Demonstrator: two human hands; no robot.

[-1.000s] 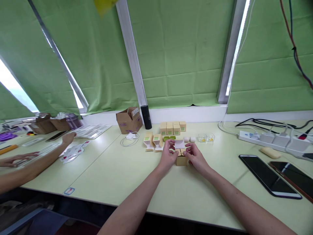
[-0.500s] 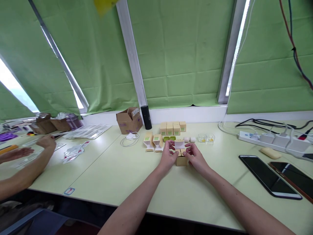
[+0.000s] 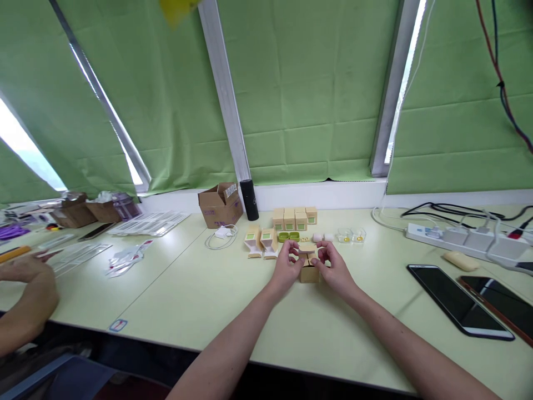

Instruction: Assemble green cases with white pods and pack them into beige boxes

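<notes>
A small brown cardboard box (image 3: pixel 310 274) stands on the table between my hands. Its top flaps are partly folded in, and the rear lid flap leans forward over them. My left hand (image 3: pixel 287 268) grips the box from the left, thumb on a flap. From the other side my right hand (image 3: pixel 336 271) holds it, thumb and fingers at the upper right edge. Just behind are two green containers (image 3: pixel 288 236), small yellowish pieces (image 3: pixel 305 239), white cylindrical pieces (image 3: pixel 323 237) and clear containers with yellow inside (image 3: pixel 351 236). Two open cartons (image 3: pixel 261 243) stand to the left.
Several closed small boxes (image 3: pixel 295 219) stand behind. Further back are a brown carton (image 3: pixel 220 205), a black cylinder (image 3: pixel 249 200) and a white cable (image 3: pixel 220 236). Rightward lie phones (image 3: pixel 458 300) and a power strip (image 3: pixel 462 239). A co-worker's hands (image 3: pixel 29 269) are at far left.
The box's lid flap, upright before with its white inside showing, has tipped forward toward me. My hands have barely moved. The co-worker's arm has drawn back left, uncovering a dark phone-like slab.
</notes>
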